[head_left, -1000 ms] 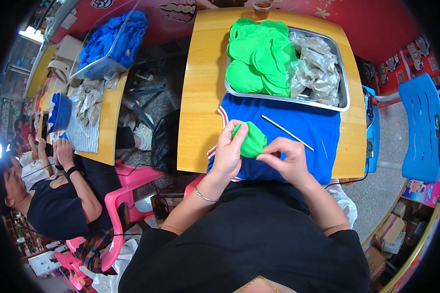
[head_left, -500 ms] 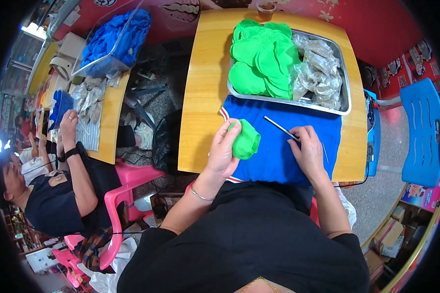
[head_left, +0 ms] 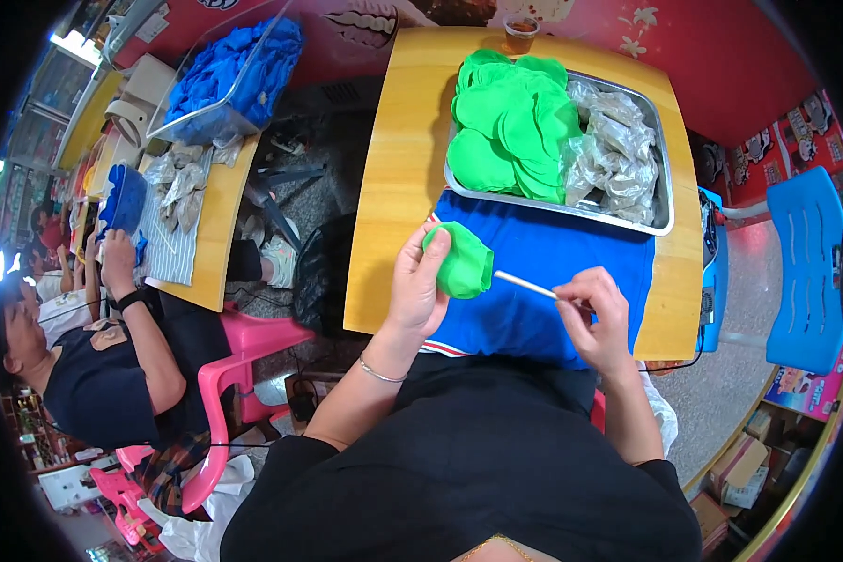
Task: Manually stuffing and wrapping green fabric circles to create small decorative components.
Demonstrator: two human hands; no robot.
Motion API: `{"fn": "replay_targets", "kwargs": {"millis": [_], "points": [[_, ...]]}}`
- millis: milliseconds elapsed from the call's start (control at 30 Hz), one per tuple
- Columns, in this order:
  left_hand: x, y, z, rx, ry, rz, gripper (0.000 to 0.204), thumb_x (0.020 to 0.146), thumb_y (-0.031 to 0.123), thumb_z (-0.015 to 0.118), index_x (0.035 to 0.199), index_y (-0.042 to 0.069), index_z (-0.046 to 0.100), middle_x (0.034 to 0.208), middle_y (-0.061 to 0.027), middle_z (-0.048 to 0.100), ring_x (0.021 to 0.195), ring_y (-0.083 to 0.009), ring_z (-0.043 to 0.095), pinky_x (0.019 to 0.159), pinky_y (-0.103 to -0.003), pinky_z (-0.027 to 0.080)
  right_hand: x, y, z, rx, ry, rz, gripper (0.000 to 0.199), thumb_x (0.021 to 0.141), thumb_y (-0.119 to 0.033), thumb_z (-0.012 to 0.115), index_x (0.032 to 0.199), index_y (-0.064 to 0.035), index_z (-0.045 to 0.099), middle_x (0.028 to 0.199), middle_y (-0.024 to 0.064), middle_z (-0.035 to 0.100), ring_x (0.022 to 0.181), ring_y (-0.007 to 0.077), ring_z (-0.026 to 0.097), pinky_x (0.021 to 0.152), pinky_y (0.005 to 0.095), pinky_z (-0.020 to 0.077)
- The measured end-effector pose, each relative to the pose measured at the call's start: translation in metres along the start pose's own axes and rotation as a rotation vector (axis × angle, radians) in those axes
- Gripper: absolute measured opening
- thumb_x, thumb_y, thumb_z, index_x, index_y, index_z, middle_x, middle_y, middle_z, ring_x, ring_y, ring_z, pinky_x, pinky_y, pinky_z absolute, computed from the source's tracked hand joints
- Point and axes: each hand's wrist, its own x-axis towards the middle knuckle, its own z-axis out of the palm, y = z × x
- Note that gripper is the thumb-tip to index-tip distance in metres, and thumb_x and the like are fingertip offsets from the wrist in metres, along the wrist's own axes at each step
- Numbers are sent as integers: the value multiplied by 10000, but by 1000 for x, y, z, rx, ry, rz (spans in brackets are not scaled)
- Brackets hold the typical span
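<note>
My left hand [head_left: 417, 286] pinches a small green fabric pouch [head_left: 465, 261], its loose end facing right. In my right hand [head_left: 597, 314] is a thin pale stick [head_left: 526, 284], held by one end with its tip close to the pouch, seemingly just apart from it. Both hands are above a blue cloth [head_left: 562, 245] with red and white striped edging, spread over the near part of the table. Beyond it stands a metal tray [head_left: 571, 208] with a pile of flat green fabric pieces [head_left: 510, 117] on the left and several crumpled clear plastic bags [head_left: 618, 155] on the right.
A cup of brown drink [head_left: 521, 34] stands at the far edge of the wooden table [head_left: 384, 187]. To the left, a person [head_left: 103, 365] works at another table beside a clear bin of blue fabric [head_left: 234, 80]. Pink chair [head_left: 220, 393] and blue chair [head_left: 806, 272] flank me.
My right hand has turned and lifted the stick off the blue cloth, bringing its tip near the green pouch. The pouch has shifted slightly in my left hand. The view has moved a little.
</note>
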Motion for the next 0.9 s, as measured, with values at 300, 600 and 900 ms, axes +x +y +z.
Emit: {"fn": "replay_targets", "kwargs": {"millis": [300, 600, 900], "points": [[-9, -3, -4, 308, -208, 149, 244, 890, 251, 585, 949, 17, 555, 840, -15, 598, 770, -77, 569, 674, -217, 482, 5, -10, 22, -96, 17, -10, 179, 719, 34, 665, 873, -55, 643, 784, 65, 562, 606, 159, 575, 527, 258, 467], [-17, 6, 9, 422, -296, 192, 411, 891, 343, 558, 1052, -32, 605, 919, -79, 657, 801, -93, 598, 727, -222, 482, 4, -18, 41, 547, -17, 348, 110, 814, 15, 605, 922, -1, 619, 813, 39, 621, 684, 87, 565, 601, 226, 458], [-19, 11, 18, 315, -274, 197, 487, 910, 372, 487, 1093, -73, 564, 943, -131, 645, 784, -159, 644, 688, -283, 542, 0, -26, 47, 643, 67, 240, 129, 861, -43, 552, 981, -4, 577, 756, 44, 566, 600, 48, 471, 497, 179, 355]]}}
